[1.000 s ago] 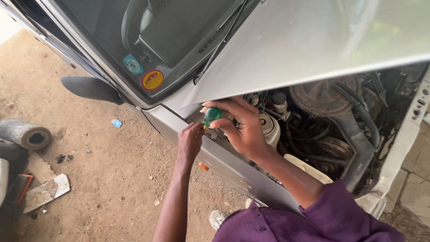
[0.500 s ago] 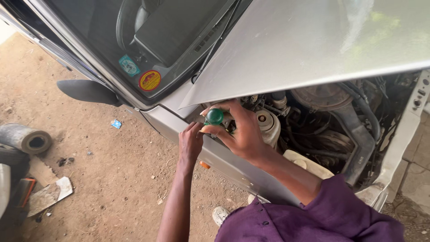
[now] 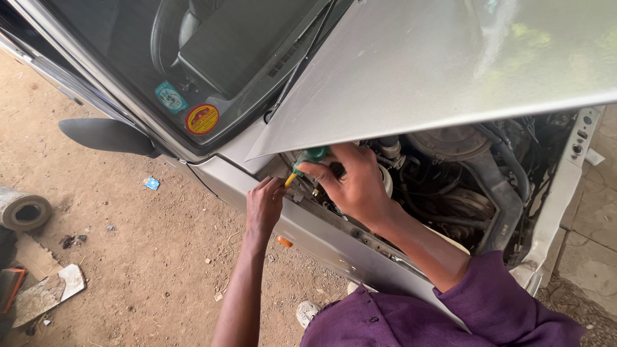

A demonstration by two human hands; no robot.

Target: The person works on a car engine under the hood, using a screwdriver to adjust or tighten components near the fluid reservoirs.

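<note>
I look down at a silver car with its hood point(image 3: 437, 71) raised over the engine bay point(image 3: 463, 186). My right hand point(image 3: 350, 183) grips a screwdriver point(image 3: 307, 159) with a green handle and a yellow collar, its tip pointing down-left at the inner edge of the fender point(image 3: 321, 234). My left hand point(image 3: 265, 204) rests on that fender edge, fingers pinched right at the screwdriver's tip; what they pinch is too small to tell. My sleeve is purple.
The windshield point(image 3: 193, 71) carries two stickers, and a black side mirror point(image 3: 106, 136) sticks out to the left. On the dirt ground lie a rubber roll point(image 3: 24, 209), a board scrap point(image 3: 45, 295) and a small blue wrapper point(image 3: 152, 183). My white shoe point(image 3: 308, 313) is below the fender.
My right hand has tilted the screwdriver down toward the fender edge, and my left hand has moved up to meet its tip. The view has shifted slightly.
</note>
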